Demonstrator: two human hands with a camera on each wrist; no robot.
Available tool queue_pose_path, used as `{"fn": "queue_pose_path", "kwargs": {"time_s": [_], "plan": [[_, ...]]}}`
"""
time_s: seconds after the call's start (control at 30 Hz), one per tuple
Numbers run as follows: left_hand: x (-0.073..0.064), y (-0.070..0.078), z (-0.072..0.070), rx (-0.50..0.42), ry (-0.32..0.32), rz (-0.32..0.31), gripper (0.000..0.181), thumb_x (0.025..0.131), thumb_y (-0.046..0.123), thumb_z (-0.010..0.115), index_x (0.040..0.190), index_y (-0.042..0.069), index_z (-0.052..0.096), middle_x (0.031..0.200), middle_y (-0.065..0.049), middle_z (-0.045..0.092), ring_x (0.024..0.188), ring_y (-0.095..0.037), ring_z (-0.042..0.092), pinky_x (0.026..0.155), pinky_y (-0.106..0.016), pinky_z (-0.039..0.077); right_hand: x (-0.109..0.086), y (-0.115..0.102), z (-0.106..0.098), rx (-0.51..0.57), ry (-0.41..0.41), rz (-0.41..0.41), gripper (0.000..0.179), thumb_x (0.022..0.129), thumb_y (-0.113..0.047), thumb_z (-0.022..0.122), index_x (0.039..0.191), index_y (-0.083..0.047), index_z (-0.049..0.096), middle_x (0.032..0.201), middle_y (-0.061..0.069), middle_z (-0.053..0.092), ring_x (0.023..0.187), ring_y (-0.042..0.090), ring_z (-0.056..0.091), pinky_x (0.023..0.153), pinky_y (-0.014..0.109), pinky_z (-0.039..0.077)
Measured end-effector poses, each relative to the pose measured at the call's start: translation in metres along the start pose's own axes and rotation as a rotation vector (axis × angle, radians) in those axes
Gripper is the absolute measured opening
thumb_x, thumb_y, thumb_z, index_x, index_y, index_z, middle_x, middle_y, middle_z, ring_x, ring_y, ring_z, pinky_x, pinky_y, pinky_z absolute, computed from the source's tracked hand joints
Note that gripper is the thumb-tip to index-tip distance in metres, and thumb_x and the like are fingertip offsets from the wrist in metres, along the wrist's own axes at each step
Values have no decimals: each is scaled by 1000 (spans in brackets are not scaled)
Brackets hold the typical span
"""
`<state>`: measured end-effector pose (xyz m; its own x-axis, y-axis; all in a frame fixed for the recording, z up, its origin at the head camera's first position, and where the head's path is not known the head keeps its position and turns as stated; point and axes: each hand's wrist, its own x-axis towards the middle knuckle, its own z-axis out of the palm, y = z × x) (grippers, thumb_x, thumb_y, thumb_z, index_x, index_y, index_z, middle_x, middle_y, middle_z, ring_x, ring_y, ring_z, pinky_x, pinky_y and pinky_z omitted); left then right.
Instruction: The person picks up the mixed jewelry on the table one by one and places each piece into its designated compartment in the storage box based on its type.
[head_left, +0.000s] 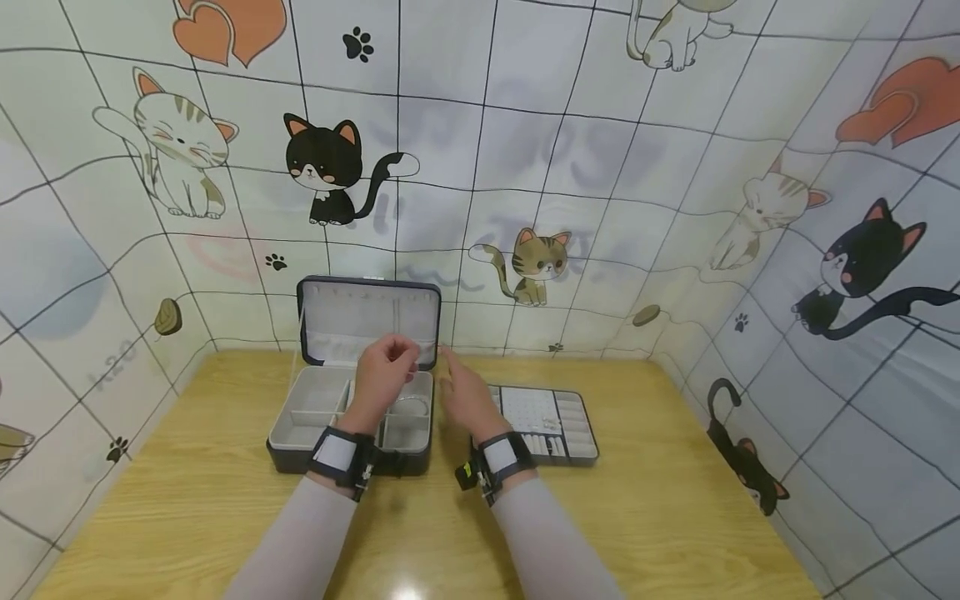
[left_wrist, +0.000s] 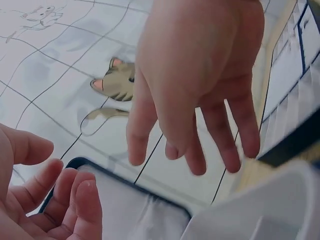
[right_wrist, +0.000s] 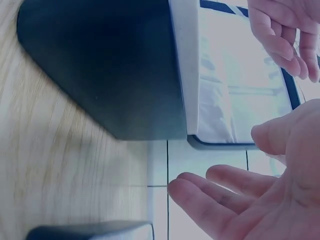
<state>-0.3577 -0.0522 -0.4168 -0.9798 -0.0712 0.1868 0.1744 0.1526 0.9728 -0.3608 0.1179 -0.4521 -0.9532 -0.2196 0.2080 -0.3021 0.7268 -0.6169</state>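
Observation:
A dark jewelry box (head_left: 281, 460) with a pale lining sits with its lid (head_left: 352, 317) raised. Above its compartments hovers my left hand (head_left: 382, 375), fingers bent and thumb near the fingertips. A faint thin line shows beside those fingers in the right wrist view; I cannot tell whether they hold it. My right hand (head_left: 468, 400) is beside the box's right side, its fingers (left_wrist: 230, 155) extended and spread, with nothing in them. A thin silvery loop (head_left: 411, 400) lies in a right compartment of the box.
Right of the box lies a shallow jewelry tray (head_left: 576, 427) with ring rolls and small slots, partly behind my right hand. Both stand on a wooden table (head_left: 637, 517). A cat-print sheet (head_left: 450, 208) encloses the back and sides.

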Motion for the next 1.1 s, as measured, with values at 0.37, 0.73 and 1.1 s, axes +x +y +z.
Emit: {"fn": "queue_pose_path", "kwargs": {"time_s": [0.37,0.73,1.1], "plan": [[-6,-10,26,-21,-39,-8,19,102,19,66,111,4,71,99,-11,69,86,-24,71,74,-27,61,-18,16,-23,52,79,78,62,112,-16,47,169,-24,27,153,24,58,82,32,70,75,43,56],[-23,-6,44,110,-97,37,31,102,27,67,126,8,66,121,-13,71,95,-24,72,81,-35,59,-32,31,-41,131,177,173,60,111,-28,48,168,-28,30,158,21,54,122,39,68,92,55,58],[-45,-18,78,80,-262,41,49,107,49,55,140,12,58,139,-13,64,127,-31,63,105,-51,53,-46,61,-56,168,314,249,55,108,-27,55,160,-14,44,157,22,54,141,45,56,110,62,49]]}}
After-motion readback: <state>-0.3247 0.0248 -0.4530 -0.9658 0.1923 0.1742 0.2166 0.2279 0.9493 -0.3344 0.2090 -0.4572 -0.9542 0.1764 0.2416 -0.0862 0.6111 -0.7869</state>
